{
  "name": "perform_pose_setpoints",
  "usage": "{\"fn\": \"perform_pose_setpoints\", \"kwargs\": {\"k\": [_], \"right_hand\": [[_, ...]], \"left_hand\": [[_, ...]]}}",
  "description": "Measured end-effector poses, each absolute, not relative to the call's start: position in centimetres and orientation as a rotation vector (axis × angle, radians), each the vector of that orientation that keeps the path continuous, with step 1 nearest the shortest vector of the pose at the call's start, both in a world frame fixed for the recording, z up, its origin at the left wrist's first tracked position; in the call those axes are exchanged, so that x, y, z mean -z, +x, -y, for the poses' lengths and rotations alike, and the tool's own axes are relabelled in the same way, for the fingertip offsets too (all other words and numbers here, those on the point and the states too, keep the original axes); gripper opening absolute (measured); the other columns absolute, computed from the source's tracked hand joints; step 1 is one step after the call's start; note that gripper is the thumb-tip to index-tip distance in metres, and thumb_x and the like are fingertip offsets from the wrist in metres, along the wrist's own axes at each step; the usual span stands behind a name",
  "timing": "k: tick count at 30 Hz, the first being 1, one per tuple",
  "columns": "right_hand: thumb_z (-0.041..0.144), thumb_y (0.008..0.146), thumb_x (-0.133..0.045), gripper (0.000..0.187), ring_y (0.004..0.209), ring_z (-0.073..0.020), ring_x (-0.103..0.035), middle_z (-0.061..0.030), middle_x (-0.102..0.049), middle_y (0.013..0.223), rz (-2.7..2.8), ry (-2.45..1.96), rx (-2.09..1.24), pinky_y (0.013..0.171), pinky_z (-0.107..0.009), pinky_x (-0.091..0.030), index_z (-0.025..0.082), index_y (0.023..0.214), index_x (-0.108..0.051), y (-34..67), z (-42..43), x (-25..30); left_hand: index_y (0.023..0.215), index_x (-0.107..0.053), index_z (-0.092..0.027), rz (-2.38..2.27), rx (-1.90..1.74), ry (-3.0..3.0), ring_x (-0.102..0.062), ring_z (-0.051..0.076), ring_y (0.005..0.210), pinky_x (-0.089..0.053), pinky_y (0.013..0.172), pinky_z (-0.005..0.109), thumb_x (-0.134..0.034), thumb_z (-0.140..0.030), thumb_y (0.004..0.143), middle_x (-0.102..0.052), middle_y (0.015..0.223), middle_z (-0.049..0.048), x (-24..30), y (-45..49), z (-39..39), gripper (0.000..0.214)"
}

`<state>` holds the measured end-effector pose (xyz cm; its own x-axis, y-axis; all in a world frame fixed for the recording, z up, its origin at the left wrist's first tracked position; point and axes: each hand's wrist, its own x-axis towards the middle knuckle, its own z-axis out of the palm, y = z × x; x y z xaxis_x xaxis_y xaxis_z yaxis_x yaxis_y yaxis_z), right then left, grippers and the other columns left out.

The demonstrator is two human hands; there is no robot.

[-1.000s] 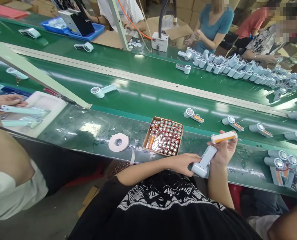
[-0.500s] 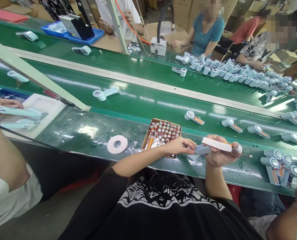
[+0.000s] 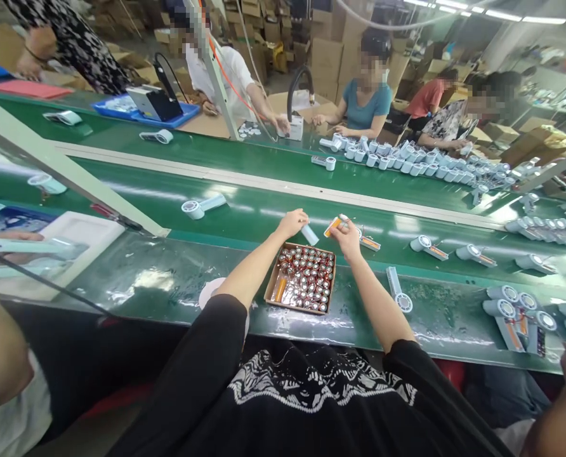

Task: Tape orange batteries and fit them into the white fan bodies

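Note:
My left hand [image 3: 292,223] reaches over the belt edge, fingers closed on the end of a flat light-blue plastic piece [image 3: 310,234], perhaps a handle cover. To its right, my right hand [image 3: 346,237] pinches an orange battery [image 3: 333,226] with a pale strip along its edge. Something small and white shows by the right fingertips. Below both hands stands an open cardboard box [image 3: 266,296] of wired cylindrical batteries, several upright and an orange one lying flat. A light-blue handheld fan body [image 3: 399,292] lies on the bench beside my right forearm.
A white tape roll [image 3: 209,292] is partly hidden by my left arm. Fan bodies with orange batteries [image 3: 428,247] lie along the green belt [image 3: 259,209]. More fan bodies [image 3: 511,311] are bunched at right. A slanted metal post [image 3: 97,184] stands at left; co-workers sit around.
Both hands have moved left and away from me, over the far side of the battery box, carrying the light-blue piece and the battery. The fan body on the bench is now plainly visible.

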<state>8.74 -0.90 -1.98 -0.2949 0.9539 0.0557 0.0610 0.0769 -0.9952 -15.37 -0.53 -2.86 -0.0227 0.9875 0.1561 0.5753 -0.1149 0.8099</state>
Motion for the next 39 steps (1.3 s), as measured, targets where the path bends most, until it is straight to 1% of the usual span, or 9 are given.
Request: {"fn": "perform_pose_setpoints", "kwargs": {"k": [2,5,12,16,21,25,29,34,39], "right_hand": [[0.044,0.083,-0.078,0.062,0.097,-0.0223,-0.080,-0.0064,-0.082,0.113,1.588,-1.107,-1.289,0.094,-0.040,-0.066,0.022,0.138,-0.056,7.9,0.1,2.6],[0.033,0.081,-0.081,0.048,0.102,-0.0233,-0.080,-0.0063,-0.083,0.112,1.748,-1.183,-1.218,0.102,-0.041,-0.062,0.023,0.126,-0.066,7.0,-0.4,3.3],[0.023,0.085,-0.082,0.033,0.112,-0.0250,-0.079,-0.0045,-0.084,0.113,2.063,-1.277,-1.056,0.107,-0.038,-0.058,0.025,0.116,-0.073,5.8,-0.6,3.7],[0.027,0.090,-0.078,0.033,0.113,-0.0231,-0.079,-0.0066,-0.083,0.118,2.104,-1.332,-0.951,0.106,-0.035,-0.058,0.022,0.122,-0.070,6.0,-0.7,3.8],[0.032,0.102,-0.060,0.038,0.112,-0.0191,-0.079,-0.0099,-0.080,0.126,2.138,-1.379,-0.852,0.099,-0.031,-0.061,0.019,0.138,-0.061,6.3,-0.6,3.9],[0.031,0.099,-0.068,0.035,0.112,-0.0211,-0.079,-0.0076,-0.081,0.125,2.305,-1.359,-0.775,0.098,-0.030,-0.060,0.022,0.133,-0.066,6.4,-0.3,3.3],[0.032,0.097,-0.075,0.035,0.113,-0.0278,-0.077,-0.0069,-0.083,0.114,2.531,-1.350,-0.635,0.100,-0.034,-0.056,0.026,0.131,-0.071,6.6,-0.5,1.9],[0.036,0.097,-0.076,0.034,0.109,-0.0307,-0.076,-0.0084,-0.082,0.111,2.782,-1.348,-0.505,0.094,-0.033,-0.055,0.028,0.130,-0.075,6.2,-1.0,0.8],[0.037,0.098,-0.076,0.039,0.109,-0.0312,-0.076,-0.0104,-0.081,0.119,2.922,-1.356,-0.432,0.094,-0.034,-0.055,0.033,0.137,-0.074,5.4,-1.0,0.5]], "left_hand": [[0.083,-0.076,-0.017,-1.663,-0.920,1.776,-0.066,0.029,0.129,-0.046,0.121,0.053,-0.078,-0.036,0.093,-0.078,0.107,0.0085,4.0,-16.1,0.4,0.021],[0.091,-0.074,-0.016,-1.695,-0.822,1.812,-0.069,0.025,0.120,-0.050,0.116,0.052,-0.077,-0.040,0.097,-0.077,0.111,0.0078,5.2,-16.6,0.2,0.025],[0.096,-0.077,-0.016,-1.729,-0.790,1.811,-0.068,0.025,0.120,-0.051,0.115,0.049,-0.078,-0.038,0.097,-0.076,0.120,0.0085,6.4,-16.5,-0.2,0.022],[0.097,-0.076,-0.015,-1.724,-0.803,1.806,-0.068,0.025,0.120,-0.051,0.113,0.048,-0.078,-0.034,0.097,-0.075,0.122,0.0091,6.6,-16.5,0.2,0.019],[0.092,-0.075,-0.015,-1.682,-0.798,1.819,-0.067,0.025,0.125,-0.050,0.115,0.050,-0.081,-0.033,0.094,-0.075,0.120,0.0090,6.7,-16.8,0.4,0.019],[0.092,-0.076,-0.014,-1.656,-0.804,1.835,-0.066,0.027,0.127,-0.049,0.117,0.052,-0.082,-0.032,0.092,-0.075,0.120,0.0106,6.7,-16.5,0.5,0.019],[0.092,-0.078,-0.015,-1.612,-0.810,1.857,-0.064,0.028,0.131,-0.046,0.120,0.052,-0.082,-0.032,0.089,-0.076,0.119,0.0108,6.3,-16.1,0.4,0.019],[0.085,-0.082,-0.020,-1.573,-0.817,1.852,-0.068,0.026,0.127,-0.048,0.117,0.040,-0.077,-0.023,0.085,-0.082,0.110,0.0058,5.6,-16.1,0.1,0.006],[0.085,-0.085,-0.021,-1.595,-0.823,1.825,-0.069,0.027,0.127,-0.049,0.115,0.035,-0.074,-0.020,0.081,-0.084,0.104,0.0023,5.1,-15.8,-0.2,0.012]]}}
